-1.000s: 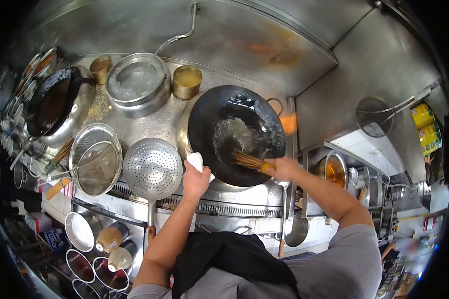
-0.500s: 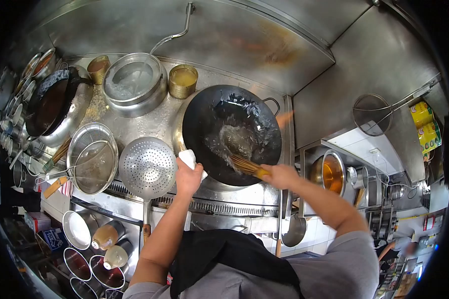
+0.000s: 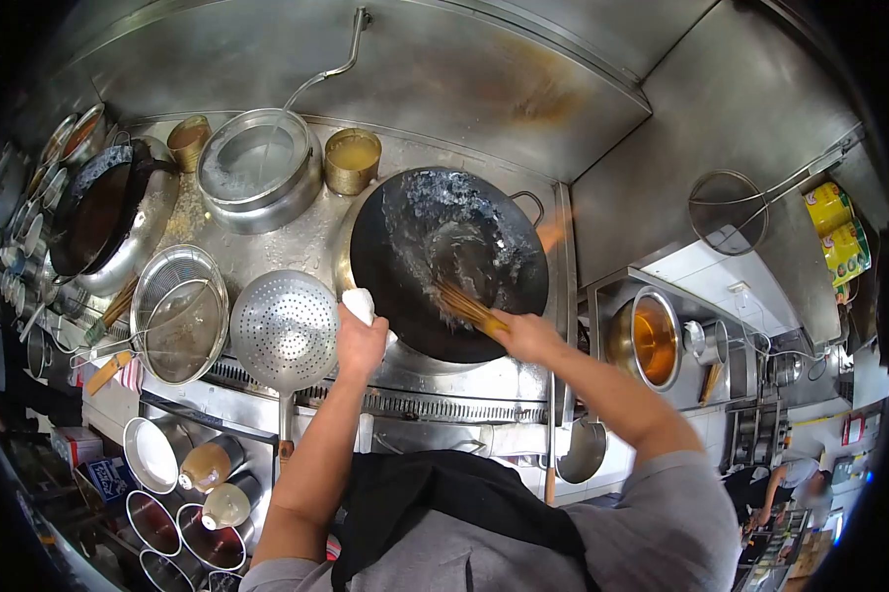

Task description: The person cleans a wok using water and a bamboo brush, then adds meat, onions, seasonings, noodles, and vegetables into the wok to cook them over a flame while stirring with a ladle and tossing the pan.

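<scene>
A large black wok (image 3: 405, 296) sits on the burner, wet and streaked with water and foam. My right hand (image 3: 528, 337) is closed round the handle end of a bamboo brush (image 3: 464, 303), whose bristles touch the wok's inner surface. At the wok's near left edge, my left hand (image 3: 362, 340) grips a white cloth (image 3: 360, 305); the wok's rim or handle under the cloth is hidden. A perforated ladle (image 3: 285, 331) lies just left of that hand.
Behind stand a water-filled pot (image 3: 260, 168) under a tap (image 3: 351, 59) and a yellow-filled tin (image 3: 353, 161). Strainers (image 3: 180, 316) lie left, another wok (image 3: 99, 217) beyond. An oil pot (image 3: 655, 340) stands right. Flame (image 3: 553, 232) shows behind the wok. A person (image 3: 785, 483) is far right.
The brush has swept leftward inside the wok with my right hand. The whole view has shifted slightly. My left hand keeps its hold on the cloth at the wok's edge.
</scene>
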{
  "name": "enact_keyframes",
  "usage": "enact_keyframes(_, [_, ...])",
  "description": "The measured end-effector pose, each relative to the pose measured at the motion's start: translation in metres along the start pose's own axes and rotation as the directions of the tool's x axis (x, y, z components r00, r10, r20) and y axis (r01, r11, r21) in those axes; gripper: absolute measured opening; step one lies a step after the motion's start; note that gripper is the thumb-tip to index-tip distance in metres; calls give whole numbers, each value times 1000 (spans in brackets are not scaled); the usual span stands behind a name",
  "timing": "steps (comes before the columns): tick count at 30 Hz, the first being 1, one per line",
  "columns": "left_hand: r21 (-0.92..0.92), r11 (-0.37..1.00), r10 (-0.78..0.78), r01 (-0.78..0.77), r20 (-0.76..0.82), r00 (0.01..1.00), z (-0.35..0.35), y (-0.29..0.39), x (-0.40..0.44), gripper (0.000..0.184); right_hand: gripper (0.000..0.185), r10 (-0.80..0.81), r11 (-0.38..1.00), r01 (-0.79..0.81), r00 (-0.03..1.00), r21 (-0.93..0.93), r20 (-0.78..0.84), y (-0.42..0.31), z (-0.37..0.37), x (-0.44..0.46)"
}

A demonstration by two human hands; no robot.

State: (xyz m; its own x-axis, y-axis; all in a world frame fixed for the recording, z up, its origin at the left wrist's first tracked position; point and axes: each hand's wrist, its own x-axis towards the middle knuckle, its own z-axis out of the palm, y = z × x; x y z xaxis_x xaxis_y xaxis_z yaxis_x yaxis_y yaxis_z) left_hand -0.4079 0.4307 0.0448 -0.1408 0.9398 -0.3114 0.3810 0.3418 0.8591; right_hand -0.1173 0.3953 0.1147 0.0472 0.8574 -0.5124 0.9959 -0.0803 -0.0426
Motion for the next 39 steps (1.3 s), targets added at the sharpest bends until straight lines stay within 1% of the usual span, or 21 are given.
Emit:
enact_keyframes(3, [34, 999, -3, 3, 11, 1000, 6, -12, 9, 63, 52, 13, 987, 0, 997, -163, 76, 42, -31, 3])
enact_keyframes(4, [33, 999, -2, 2, 5, 1000, 8, -19, 11, 63, 47, -27, 982, 20, 999, -187, -36, 50, -28, 27])
enact_keyframes(6, [-110, 993, 36, -31, 47, 998, 9, -28, 18, 61, 42, 52, 996, -63, 985, -63, -165, 21, -43, 82])
enact_keyframes(8, [-122, 991, 61, -58, 22, 998, 13, -31, 21, 60, 39, 208, 975, -172, 927, 139, -314, -15, -9, 125])
enact_keyframes(10, [-117, 990, 85, -81, 23, 996, 11, -33, 14, 60, 44, 256, 939, -138, 892, 315, -373, -53, 24, 118])
enact_keyframes(12, [-50, 997, 55, -56, -20, 998, 10, -24, 12, 60, 50, 134, 932, -22, 949, 362, -287, -61, 43, 92])
enact_keyframes(14, [-32, 998, 51, -52, -36, 998, 10, -21, 10, 60, 54, -39, 947, 79, 990, 310, -134, -45, 31, 48])
enact_keyframes(16, [-33, 999, 7, -8, -14, 1000, 7, -15, 5, 61, 52, -79, 980, 72, 996, 184, 33, -8, 12, 8])
enact_keyframes(18, [-40, 999, 20, -21, -12, 1000, 10, -19, 11, 61, 51, -93, 994, 96, 994, -57, 54, 40, -10, -9])
enact_keyframes(20, [-40, 999, 36, -37, -12, 999, 11, -20, 13, 62, 54, 19, 950, -3, 999, -314, 50, 74, -53, 8])
enact_keyframes(22, [-9, 1000, 27, -26, 27, 999, 7, -15, 14, 62, 53, 87, 959, -129, 982, -253, -170, 82, -81, 61])
enact_keyframes(24, [-53, 998, 45, -43, 31, 999, 11, -27, 17, 62, 50, 113, 982, -165, 906, -97, -407, 51, -55, 142])
enact_keyframes(27, [-65, 994, 87, -86, 11, 996, 11, -19, 20, 61, 53, 253, 937, -90, 843, 338, -476, -70, 14, 175])
enact_keyframes(29, [-4, 1000, 28, -28, 2, 1000, 10, -14, 10, 61, 60, 93, 900, 129, 877, 417, -472, -110, 51, 155])
enact_keyframes(30, [6, 999, 37, -37, 9, 999, 8, -14, 8, 61, 59, 25, 913, 167, 887, 371, -460, -107, 51, 142])
enact_keyframes(32, [8, 1000, -9, 9, 8, 1000, 10, -12, 4, 60, 59, 14, 988, 51, 911, 146, -412, -75, 17, 128])
enact_keyframes(34, [26, 999, -29, 28, 16, 999, 9, -9, 2, 61, 58, 291, 941, -185, 867, 282, -403, -28, 5, 158])
enact_keyframes(36, [-70, 996, 48, -48, -1, 999, 10, -21, 7, 62, 57, 415, 873, -206, 789, 442, -452, -25, 7, 166])
enact_keyframes(37, [-244, 962, 130, -123, 12, 991, 9, -25, 8, 63, 58, 480, 808, -224, 787, 545, -388, -48, 10, 169])
enact_keyframes(38, [-238, 965, 118, -112, 12, 993, 8, -31, 8, 63, 57, 455, 774, -208, 840, 598, -297, -69, 15, 172])
enact_keyframes(39, [-369, 929, 26, 25, 133, 991, 4, -25, 8, 61, 56, 358, 811, -136, 884, 568, -300, -95, 20, 155])
